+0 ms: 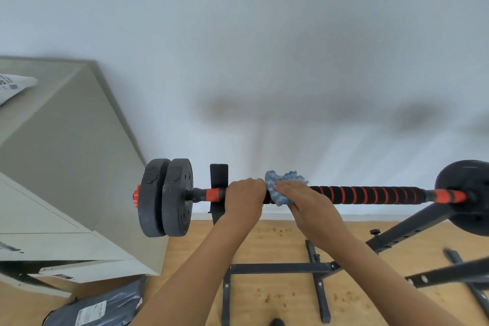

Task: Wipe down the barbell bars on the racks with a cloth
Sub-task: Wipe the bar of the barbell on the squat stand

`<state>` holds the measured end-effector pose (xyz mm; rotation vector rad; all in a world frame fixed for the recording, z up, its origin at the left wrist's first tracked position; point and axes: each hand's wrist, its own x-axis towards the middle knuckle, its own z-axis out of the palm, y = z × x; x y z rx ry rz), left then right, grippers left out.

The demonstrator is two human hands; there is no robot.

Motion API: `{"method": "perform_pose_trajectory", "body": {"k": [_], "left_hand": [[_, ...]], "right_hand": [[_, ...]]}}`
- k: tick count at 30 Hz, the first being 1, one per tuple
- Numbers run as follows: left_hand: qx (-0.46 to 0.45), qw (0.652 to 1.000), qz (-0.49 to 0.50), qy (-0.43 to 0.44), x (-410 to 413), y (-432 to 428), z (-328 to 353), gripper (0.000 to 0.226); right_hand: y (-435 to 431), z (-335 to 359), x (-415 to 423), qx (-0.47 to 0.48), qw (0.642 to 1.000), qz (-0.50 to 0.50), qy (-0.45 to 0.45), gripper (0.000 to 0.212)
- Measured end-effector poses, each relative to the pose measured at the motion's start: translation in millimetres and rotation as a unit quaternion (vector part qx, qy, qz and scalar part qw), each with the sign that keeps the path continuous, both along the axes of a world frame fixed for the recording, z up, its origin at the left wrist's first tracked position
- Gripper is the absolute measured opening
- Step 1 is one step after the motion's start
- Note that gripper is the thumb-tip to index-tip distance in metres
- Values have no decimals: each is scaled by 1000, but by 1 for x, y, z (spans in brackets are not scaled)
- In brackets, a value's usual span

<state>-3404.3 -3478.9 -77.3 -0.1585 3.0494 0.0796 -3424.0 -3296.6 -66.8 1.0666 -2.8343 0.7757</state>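
Note:
A barbell bar [365, 194] with black and orange spiral grip lies level across a black rack [219, 188]. Black weight plates [165, 197] sit on its left end, and another plate [468, 193] on its right end. My left hand [244, 197] grips the bar just right of the left rack upright. Beside it, my right hand [304, 198] holds a blue and white cloth [277, 185] wrapped around the bar, fingers curled over it. The two hands nearly touch.
The rack's black legs and crossbars [280, 268] spread over the wooden floor below. A beige cabinet [68, 167] stands to the left, close to the left plates. A dark plastic parcel [100, 304] lies on the floor at bottom left. A white wall is behind.

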Motion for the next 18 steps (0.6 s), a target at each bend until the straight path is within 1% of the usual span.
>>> {"method": "perform_pose_trajectory", "body": {"k": [1,3,5,6,7,8,9,11,13,14,16,18], "left_hand": [[18,1000,5,-6,-1,-1,2,12],[39,999,9,-6,2,-3,2,23],[34,999,11,24,8,-2,-1,29],[26,999,8,47,11,-3,-4,30],[27,997,9,67,15,-4,-7,28],[35,996,13,81,18,-6,-8,28],[49,994,19,93,20,-8,-9,28],[78,990,28,111,27,-10,-10,29],[92,987,33,129,31,-11,-10,27],[101,985,36,132,33,-12,-9,26],[117,984,35,131,33,-16,-6,26],[125,984,33,123,33,-20,-4,26]], "right_hand": [[3,7,-1,3,1000,6,-4,42],[5,19,-10,-1,1000,24,-14,36],[1,27,-29,-15,1000,21,-9,24],[-3,28,-39,-6,1000,15,-11,22],[-8,30,-46,12,999,17,-29,29],[-13,30,-52,29,997,27,-71,37],[-17,29,-56,45,991,41,-120,39],[-25,25,-59,88,974,71,-196,28],[-30,17,-63,98,974,61,-194,28],[-31,15,-64,79,980,47,-178,26],[-31,13,-64,4,989,17,-144,21],[-31,21,-64,-83,988,-25,-129,19]]}}
